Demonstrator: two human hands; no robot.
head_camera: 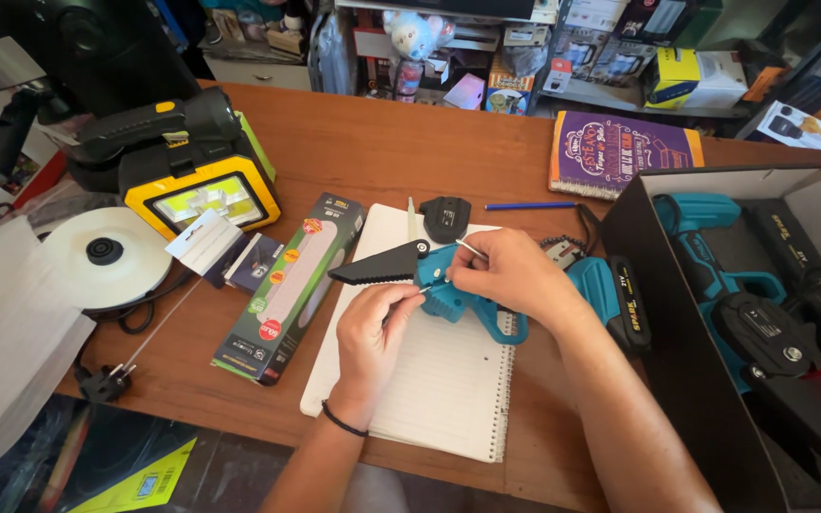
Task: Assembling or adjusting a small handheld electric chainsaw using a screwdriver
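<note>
Here, a teal cordless mini saw [458, 290] lies on a notebook [439, 380]; right hand [510, 271] clamps its rigid, likely hefty body, left hand [377, 328] pinches a thin tool at it

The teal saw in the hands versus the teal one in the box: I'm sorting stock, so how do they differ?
The teal saw in the hands lies on a spiral notebook, gripped by the left hand and right hand; the teal saw in the box lies untouched in a black box. The first shows its black toothed bar; the second's bar is not visible. Both are teal and black.
</note>
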